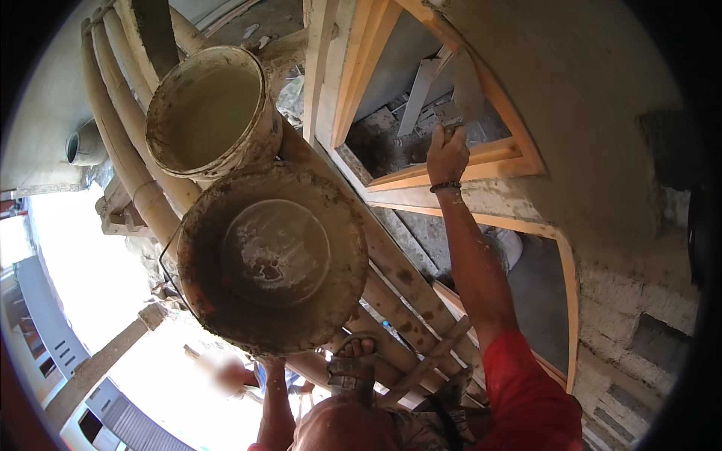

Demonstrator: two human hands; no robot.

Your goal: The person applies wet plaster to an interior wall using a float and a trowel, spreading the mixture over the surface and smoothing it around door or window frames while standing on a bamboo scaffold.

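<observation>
A large mortar-crusted bucket [199, 301] fills the middle of the head view, with a thin wet grey layer on its bottom. My left hand [272, 361] reaches up to its near rim; the bucket hides the fingers. Out to the right, my right hand [449, 150] is raised in a closed fist before the wooden window frame [489, 161]. A flat grey-brown shape [470, 86] shows just beyond this fist; whether I grip it cannot be made out. Beyond the first bucket, a second bucket [214, 113] holds cloudy greyish liquid.
Bamboo poles [120, 128] form the scaffold under the buckets and my sandalled foot [355, 361]. Plastered wall [602, 150] rises at right, with exposed blockwork [628, 353] lower down. Boards and rubble [421, 98] lie beyond the window opening. A blurred person [226, 373] is below left.
</observation>
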